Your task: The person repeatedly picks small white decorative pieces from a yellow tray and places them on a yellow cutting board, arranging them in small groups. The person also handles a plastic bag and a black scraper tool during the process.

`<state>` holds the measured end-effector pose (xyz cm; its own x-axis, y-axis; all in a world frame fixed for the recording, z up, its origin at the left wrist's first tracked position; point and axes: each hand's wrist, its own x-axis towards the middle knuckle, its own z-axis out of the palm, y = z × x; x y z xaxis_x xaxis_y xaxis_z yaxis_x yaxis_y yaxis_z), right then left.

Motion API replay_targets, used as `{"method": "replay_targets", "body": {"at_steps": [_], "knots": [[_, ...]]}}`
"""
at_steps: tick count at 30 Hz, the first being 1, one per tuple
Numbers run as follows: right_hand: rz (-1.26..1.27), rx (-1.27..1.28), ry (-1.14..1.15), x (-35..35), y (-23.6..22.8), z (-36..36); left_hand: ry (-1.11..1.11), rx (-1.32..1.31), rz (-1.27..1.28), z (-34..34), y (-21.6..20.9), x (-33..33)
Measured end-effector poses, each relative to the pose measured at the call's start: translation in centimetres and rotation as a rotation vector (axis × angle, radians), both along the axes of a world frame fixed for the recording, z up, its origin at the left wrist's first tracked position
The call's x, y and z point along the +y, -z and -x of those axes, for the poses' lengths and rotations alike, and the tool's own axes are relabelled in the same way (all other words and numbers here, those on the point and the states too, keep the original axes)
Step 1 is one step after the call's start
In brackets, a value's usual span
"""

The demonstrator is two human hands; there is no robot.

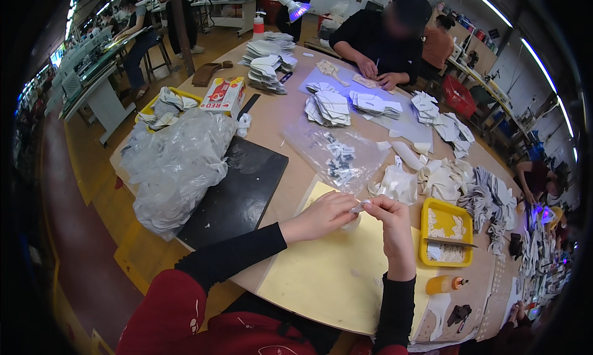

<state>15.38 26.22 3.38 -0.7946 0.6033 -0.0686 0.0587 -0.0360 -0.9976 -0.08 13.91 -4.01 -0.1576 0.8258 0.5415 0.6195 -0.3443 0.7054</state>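
My left hand [322, 215] and my right hand [394, 224] meet over a yellow sheet [333, 281] on the table. Between their pinched fingertips is a small white piece [359, 207], too small to make out its kind. Both hands are closed on it. Just beyond them lies a clear plastic bag [309, 150] with small dark and white labels [341, 160] on it. To the right of my right hand stands a yellow tray [423, 247] holding small white cut pieces, with a long, thin knife-like tool [452, 242] lying across it.
A black mat [238, 185] and a bulky plastic bag [185, 163] lie to the left. An orange bottle [442, 284] is on its side at right. Stacked white pieces [327, 107] and grey fabric pieces [488, 197] lie farther off. A co-worker [386, 40] sits across the table.
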Motion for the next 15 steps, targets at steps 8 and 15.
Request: {"method": "replay_targets", "body": {"at_steps": [8, 15], "knots": [[-0.656, -0.110, -0.008, 0.3, -0.6, -0.8, 0.139, -0.001, 0.431, 2.6, 0.8, -0.1], [-0.541, 0.017, -0.044, 0.0, -2.5, -1.5, -0.117, -0.083, 0.038, 2.7, -5.4, -3.8]]}}
